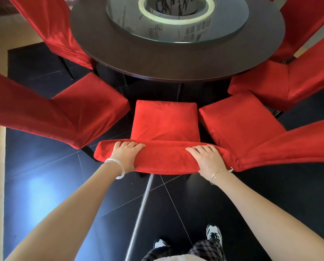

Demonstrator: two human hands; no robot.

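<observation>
Left chair: a red-covered left chair point(78, 110) stands near the middle one but apart from it; its tall back leans out to the left edge of the picture
Left hand: the left hand point(126, 157) sits on the left part of the chair back point(165, 161); its fingers bend over the top edge and grip it; a pale bangle point(117, 167) is on the wrist
Middle chair: the middle chair point(165, 119) is right in front of the person, on the near side; its red seat points at the table
Right hand: the right hand point(207, 159) sits on the right part of the same back; its fingers also curl over the top and hold on; a thin bracelet point(218, 173) is on the wrist
Right chair: the right chair point(236, 119) is just beside the middle seat, with only a thin dark gap between them
Table: a dark round table point(176, 61) is on the far side; a glass turning plate point(176, 34) lies on it
What could go wrong: I think a crooked push could bump the middle chair into the right chair, because the gap is so small; the right hand could get squeezed where the two backs meet; the soft cover could slip under the fingers; the legs could scrape the shiny black floor point(53, 185)
Hard to see: the middle chair's legs are hidden under the seat and back; the thumbs are hard to make out; I cannot tell if the two backs touch by the right hand, or if the seat is partly under the table; the far side of the table is cut off at the top
</observation>
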